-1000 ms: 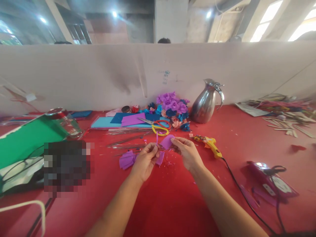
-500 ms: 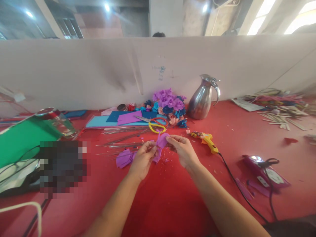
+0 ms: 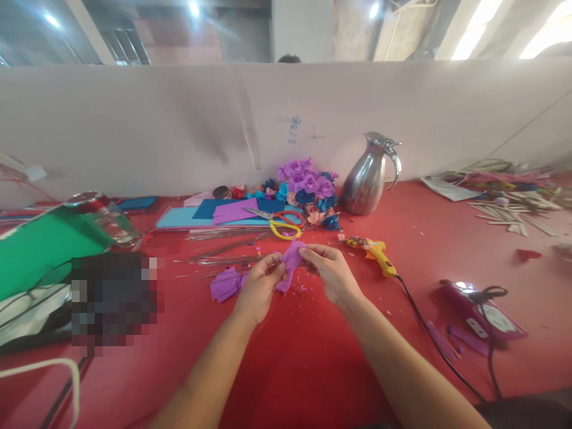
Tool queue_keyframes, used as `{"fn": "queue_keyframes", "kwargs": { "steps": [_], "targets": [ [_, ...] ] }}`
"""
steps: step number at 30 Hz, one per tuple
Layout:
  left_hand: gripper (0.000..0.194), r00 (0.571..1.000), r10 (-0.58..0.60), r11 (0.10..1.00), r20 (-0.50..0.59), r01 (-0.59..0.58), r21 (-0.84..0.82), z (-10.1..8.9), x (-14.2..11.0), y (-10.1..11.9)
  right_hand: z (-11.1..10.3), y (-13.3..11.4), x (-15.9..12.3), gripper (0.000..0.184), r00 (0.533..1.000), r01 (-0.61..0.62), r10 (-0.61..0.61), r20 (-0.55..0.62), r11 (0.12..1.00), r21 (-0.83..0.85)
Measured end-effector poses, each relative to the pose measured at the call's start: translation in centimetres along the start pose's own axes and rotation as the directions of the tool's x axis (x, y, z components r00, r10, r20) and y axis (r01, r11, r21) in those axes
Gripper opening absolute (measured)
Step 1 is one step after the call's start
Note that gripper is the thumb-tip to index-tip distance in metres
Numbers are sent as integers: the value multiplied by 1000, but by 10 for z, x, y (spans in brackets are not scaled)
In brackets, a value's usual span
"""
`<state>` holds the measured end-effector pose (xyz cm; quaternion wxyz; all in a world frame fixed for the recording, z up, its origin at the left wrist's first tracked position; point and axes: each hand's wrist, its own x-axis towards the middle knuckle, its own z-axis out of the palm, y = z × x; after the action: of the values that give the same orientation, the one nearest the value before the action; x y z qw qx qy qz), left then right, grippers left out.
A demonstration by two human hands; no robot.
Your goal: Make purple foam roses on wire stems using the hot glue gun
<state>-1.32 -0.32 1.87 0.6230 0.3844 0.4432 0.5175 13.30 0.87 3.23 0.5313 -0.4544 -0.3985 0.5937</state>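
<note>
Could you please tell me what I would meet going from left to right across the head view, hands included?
Green sheet, loose purple paper, left hand, held purple piece, right hand, yellow glue gun, magenta box.

No word or number can be read with certainty. Beyond the left hand (image 3: 263,283) and right hand (image 3: 333,271), straight ahead of them and higher up, blue-green handwriting (image 3: 292,130) stands on the pale partition (image 3: 156,125) in a short stack of lines, too blurred to make out. Just to its right is a thin, dark cross-shaped mark (image 3: 314,133).
</note>
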Motion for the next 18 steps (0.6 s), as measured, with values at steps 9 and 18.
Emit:
{"fn": "queue_keyframes", "kwargs": {
  "steps": [9,18],
  "targets": [
    [32,1000,8,1000,-3,-8,30,0,0,-1,1,-1,-1,26,1000,-2,2,3,1000,-9],
    [23,992,125,979,-8,-122,162,0,1,-1,1,1,-1,27,999,43,-43,1,998,-55]
  ]
}}
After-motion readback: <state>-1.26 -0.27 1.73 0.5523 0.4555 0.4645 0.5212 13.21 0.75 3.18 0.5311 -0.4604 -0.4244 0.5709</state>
